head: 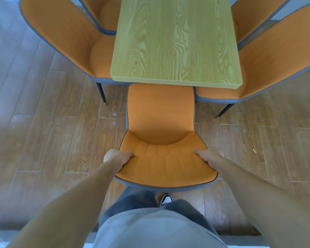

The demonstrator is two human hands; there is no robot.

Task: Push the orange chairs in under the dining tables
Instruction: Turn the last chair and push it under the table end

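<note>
An orange chair (pixel 160 115) with grey-blue piping stands right in front of me, its seat front tucked under the near end of the light wooden dining table (pixel 175 42). My left hand (pixel 117 157) grips the left edge of its backrest, thumb on the orange face. My right hand (pixel 207 156) grips the right edge the same way. The chair's legs are hidden beneath it.
Two orange chairs (pixel 70 38) flank the table on the left and two more (pixel 276 56) on the right, seats partly under the top. Their dark legs (pixel 102 93) stick out near the corners. Brown wood-plank floor (pixel 43 131) surrounds everything; my shoe (pixel 166 199) is behind the chair.
</note>
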